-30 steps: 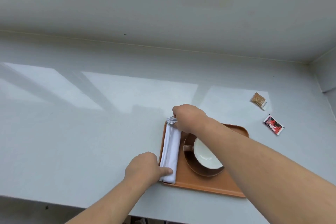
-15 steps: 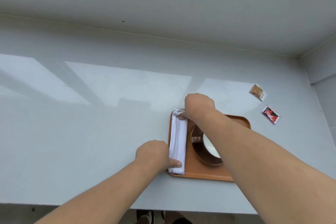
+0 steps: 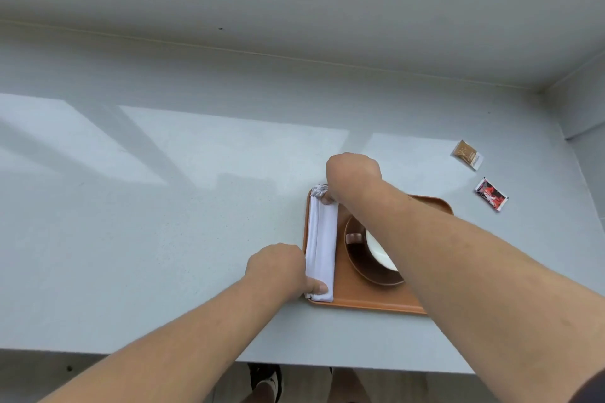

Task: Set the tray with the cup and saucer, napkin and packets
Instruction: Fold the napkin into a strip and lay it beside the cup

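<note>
Along the left edge of the orange tray [image 3: 370, 303], a folded white napkin [image 3: 321, 247] lies lengthwise, running from the near rim to the far rim. The left hand [image 3: 278, 268] pinches the napkin's near end, thumb pressed on top of the cloth. The right hand [image 3: 352, 175] grips the bunched far end with curled fingers, its forearm crossing over the tray. Just right of the napkin, a brown saucer [image 3: 360, 263] sits on the tray with a white-lined cup [image 3: 376, 249] on it, handle pointing left, partly hidden by the right forearm. On the grey counter [image 3: 163, 206], well right of the tray, lie a brown packet [image 3: 467, 154] and, nearer, a red packet [image 3: 491, 195].
</note>
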